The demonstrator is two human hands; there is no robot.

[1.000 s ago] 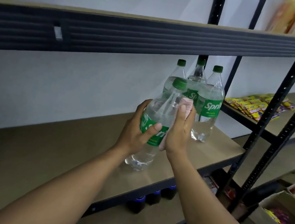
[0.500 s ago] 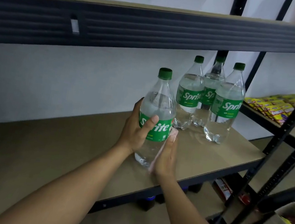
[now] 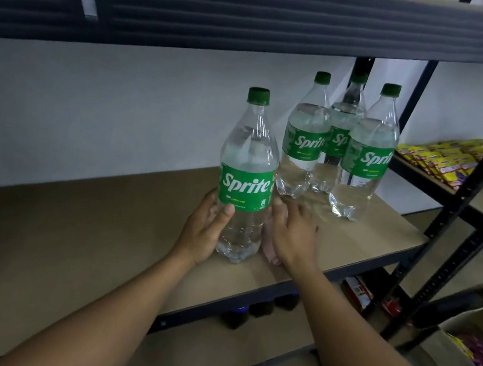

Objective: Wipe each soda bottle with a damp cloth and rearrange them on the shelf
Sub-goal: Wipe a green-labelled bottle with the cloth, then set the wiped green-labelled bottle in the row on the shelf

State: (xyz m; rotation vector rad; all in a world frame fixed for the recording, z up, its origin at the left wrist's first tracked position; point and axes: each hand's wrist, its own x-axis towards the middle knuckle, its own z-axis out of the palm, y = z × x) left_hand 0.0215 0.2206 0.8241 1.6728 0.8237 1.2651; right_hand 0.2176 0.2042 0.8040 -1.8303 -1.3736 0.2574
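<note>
Head view: the left hand (image 3: 205, 228) grips the lower half of a clear Sprite bottle (image 3: 249, 168). Its fingers (image 3: 226, 211) curl round the bottle, the thumb pressed on the lower edge of the green label. The bottle stands upright, green cap on, with its base on the brown shelf (image 3: 96, 238).

The right hand (image 3: 292, 233) lies just to the right of the bottle, back up, its fingers straight and slightly spread over the shelf board. A pink cloth (image 3: 269, 246) sits under its palm, between the hand and the bottle. The thumb is hidden, so I cannot tell whether it pinches the cloth.

Beyond the right fingers, 3 more Sprite bottles (image 3: 304, 142) stand close together. Further right of them, yellow snack packets (image 3: 442, 160) lie on a neighbouring shelf. Below both hands, dark bottles (image 3: 243, 314) stand under the shelf.
</note>
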